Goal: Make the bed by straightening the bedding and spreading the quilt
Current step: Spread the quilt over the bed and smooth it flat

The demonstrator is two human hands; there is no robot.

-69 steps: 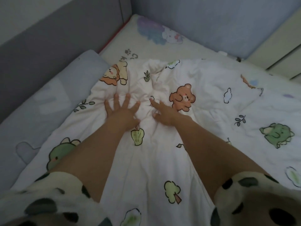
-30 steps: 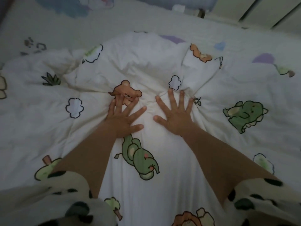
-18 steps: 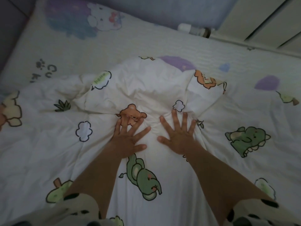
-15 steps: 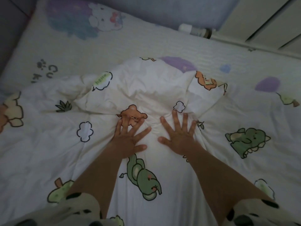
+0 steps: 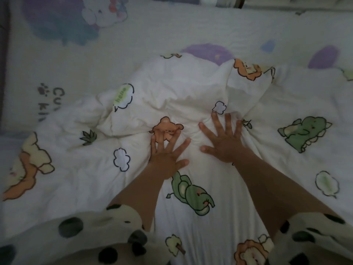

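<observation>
A white quilt (image 5: 200,88) printed with cartoon bears, dinosaurs, clouds and trees covers most of the bed; its far edge is bunched into folds ahead of my hands. My left hand (image 5: 168,155) lies flat on it, fingers spread, fingertips on an orange bear print. My right hand (image 5: 225,140) presses flat beside it, fingers spread, just below a small cloud print. Neither hand holds any fabric. Beyond the quilt lies the cream bed sheet (image 5: 152,35) with purple and blue prints.
A grey padded bed wall (image 5: 2,64) runs along the left edge. A light wall or cabinet panel (image 5: 286,2) borders the far right corner. My spotted sleeves (image 5: 86,236) fill the bottom corners.
Since 2.3 s ago, my hands have shifted rightward across the quilt from the pillow side. Over the last second they stay flat and spread, sliding slightly forward; the view has tilted and come closer.
</observation>
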